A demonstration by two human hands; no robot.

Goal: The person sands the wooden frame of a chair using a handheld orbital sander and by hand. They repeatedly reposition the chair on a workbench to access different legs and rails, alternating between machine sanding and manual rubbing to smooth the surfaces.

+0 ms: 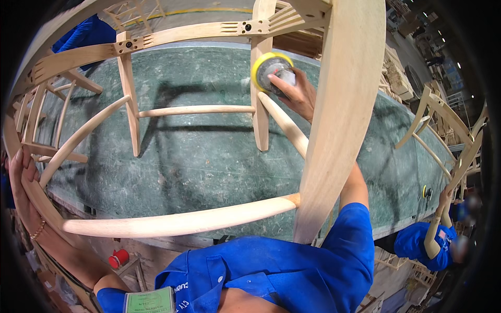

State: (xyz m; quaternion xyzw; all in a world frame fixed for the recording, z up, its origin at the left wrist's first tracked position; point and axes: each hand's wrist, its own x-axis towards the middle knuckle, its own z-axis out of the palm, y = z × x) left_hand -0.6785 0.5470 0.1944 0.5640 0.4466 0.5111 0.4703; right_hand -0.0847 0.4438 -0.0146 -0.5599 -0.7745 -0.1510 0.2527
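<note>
pale curved wooden chair frame (342, 117) over scuffed green tabletop (203, 177), left hand (20, 180) half-closed on near left leg (40, 199), right hand (301, 95) wrapped around yellow-rimmed grey round sander (269, 70) beside far right leg (260, 125), contact unclear, probably best run flat, lightly pressed, frame braced firmly

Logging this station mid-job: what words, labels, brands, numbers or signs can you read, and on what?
Green badge: printed lines, small; wording not copied.
Wearer's blue shirt: white lettering on the chest; not copied.
Co-worker's blue shirt: pale patch, too small to read.
Sander: red mark, too blurred to read.
</note>
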